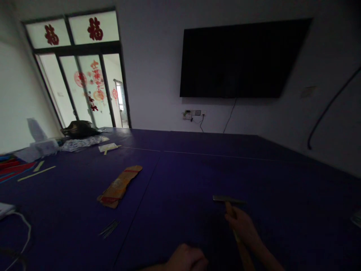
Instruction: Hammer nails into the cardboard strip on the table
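My right hand [243, 225] is wrapped round the wooden handle of a hammer [228, 199]. The hammer's narrow metal head lies level just above or on the dark blue table surface [175, 199]; the gap is too dark to judge. At the bottom edge, my left hand [187, 259] is curled closed, and what its fingers hold, if anything, is hidden. Left of my hands is a small bunch of thin metal nails [109, 228]. Beyond the nails lies a worn brown cardboard strip [120, 186] with red bands.
A white cable [28, 226] runs along the left edge. Red and blue strips [17, 171], a thin yellow strip [36, 174], papers [81, 143] and a black bag [79, 128] lie at the far left. A television [239, 60] hangs on the wall ahead.
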Motion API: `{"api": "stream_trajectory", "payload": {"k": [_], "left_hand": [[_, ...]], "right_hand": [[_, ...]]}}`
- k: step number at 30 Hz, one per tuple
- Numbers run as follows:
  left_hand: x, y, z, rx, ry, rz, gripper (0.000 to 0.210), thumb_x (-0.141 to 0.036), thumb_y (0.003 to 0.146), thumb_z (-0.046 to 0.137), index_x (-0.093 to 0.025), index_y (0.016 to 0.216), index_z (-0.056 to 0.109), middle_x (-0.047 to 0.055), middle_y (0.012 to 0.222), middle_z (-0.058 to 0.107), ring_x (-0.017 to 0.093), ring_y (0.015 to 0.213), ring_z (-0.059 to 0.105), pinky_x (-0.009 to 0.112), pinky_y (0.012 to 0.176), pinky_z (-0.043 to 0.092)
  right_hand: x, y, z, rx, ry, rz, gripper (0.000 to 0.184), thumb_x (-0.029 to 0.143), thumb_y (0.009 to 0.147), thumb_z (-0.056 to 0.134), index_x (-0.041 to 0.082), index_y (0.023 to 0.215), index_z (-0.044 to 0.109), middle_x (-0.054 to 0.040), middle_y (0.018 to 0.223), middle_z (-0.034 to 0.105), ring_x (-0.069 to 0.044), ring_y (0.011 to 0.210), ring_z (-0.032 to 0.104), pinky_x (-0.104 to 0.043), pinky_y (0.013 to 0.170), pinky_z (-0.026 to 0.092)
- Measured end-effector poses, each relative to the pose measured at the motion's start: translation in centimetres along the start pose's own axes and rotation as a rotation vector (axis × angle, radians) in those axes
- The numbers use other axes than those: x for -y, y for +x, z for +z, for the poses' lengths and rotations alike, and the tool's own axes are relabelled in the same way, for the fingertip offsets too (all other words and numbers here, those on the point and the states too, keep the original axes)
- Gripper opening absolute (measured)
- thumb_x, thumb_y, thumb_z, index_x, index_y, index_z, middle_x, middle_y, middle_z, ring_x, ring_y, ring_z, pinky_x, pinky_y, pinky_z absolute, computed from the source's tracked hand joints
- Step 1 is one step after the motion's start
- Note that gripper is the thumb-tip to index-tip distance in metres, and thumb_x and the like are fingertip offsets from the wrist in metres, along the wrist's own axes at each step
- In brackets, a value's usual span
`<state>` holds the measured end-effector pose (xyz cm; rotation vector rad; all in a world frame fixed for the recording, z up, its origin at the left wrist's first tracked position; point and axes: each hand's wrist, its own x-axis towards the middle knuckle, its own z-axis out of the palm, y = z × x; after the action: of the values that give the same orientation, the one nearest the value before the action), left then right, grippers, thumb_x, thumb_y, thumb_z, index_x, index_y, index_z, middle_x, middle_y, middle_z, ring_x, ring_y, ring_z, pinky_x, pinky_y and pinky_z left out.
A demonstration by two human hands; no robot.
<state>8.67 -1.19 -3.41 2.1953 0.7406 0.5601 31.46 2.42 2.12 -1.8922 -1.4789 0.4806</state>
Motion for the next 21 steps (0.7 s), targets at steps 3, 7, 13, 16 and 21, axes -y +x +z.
{"api": "stream_trajectory", "payload": {"k": [3,7,13,16,21], "left_hand": [[1.5,-1.8,-0.9,-0.047,-0.028,0.013,0.043,-0.040,0.088,0.033,-0.013,0.062,0.055,0.000,0.052,0.048,0.007,0.047,0.040,0.016,0.044,0.028],[1.8,-2.8,-1.2,-0.142,-0.145,-0.133,0.053,-0.051,0.087,0.027,-0.013,0.060,0.052,-0.001,0.047,0.044,0.007,0.043,0.041,0.015,0.043,0.029],[1.2,-2.5,-1.2,-0.202,-0.279,-0.302,0.059,-0.063,0.080,0.026,-0.014,0.056,0.049,-0.003,0.043,0.041,0.006,0.039,0.038,0.016,0.040,0.027],[1.6,-2.1,-1.1,-0.192,-0.302,-0.315,0.061,-0.067,0.076,0.027,-0.014,0.053,0.047,-0.002,0.045,0.043,0.007,0.041,0.039,0.016,0.040,0.027],[2.0,-1.9,-0.9,-0.199,-0.261,-0.301,0.057,-0.062,0.078,0.031,-0.014,0.051,0.047,-0.003,0.044,0.038,0.006,0.041,0.034,0.017,0.043,0.028]], "right_hand": [[-2.4,0.9,-1.5,-0.024,-0.161,-0.025,0.012,0.033,0.062,0.044,0.022,0.059,0.047,-0.0043,0.055,0.061,-0.020,0.054,0.058,-0.028,0.053,0.041],[-4.8,1.8,-3.2,0.031,-0.301,-0.031,0.015,0.032,0.065,0.043,0.023,0.053,0.046,-0.0057,0.054,0.063,-0.020,0.053,0.059,-0.028,0.052,0.040],[-7.6,2.7,-3.8,0.106,-0.322,0.000,0.026,0.037,0.066,0.042,0.020,0.051,0.056,-0.0058,0.053,0.066,-0.023,0.054,0.062,-0.029,0.052,0.041],[-9.2,2.9,-3.6,0.083,-0.307,-0.009,0.028,0.039,0.066,0.041,0.021,0.051,0.057,-0.0064,0.053,0.067,-0.024,0.056,0.063,-0.030,0.054,0.043],[-10.3,3.3,-3.7,0.096,-0.302,-0.018,0.031,0.046,0.063,0.041,0.022,0.053,0.059,-0.0104,0.060,0.070,-0.028,0.060,0.065,-0.034,0.058,0.045]]}}
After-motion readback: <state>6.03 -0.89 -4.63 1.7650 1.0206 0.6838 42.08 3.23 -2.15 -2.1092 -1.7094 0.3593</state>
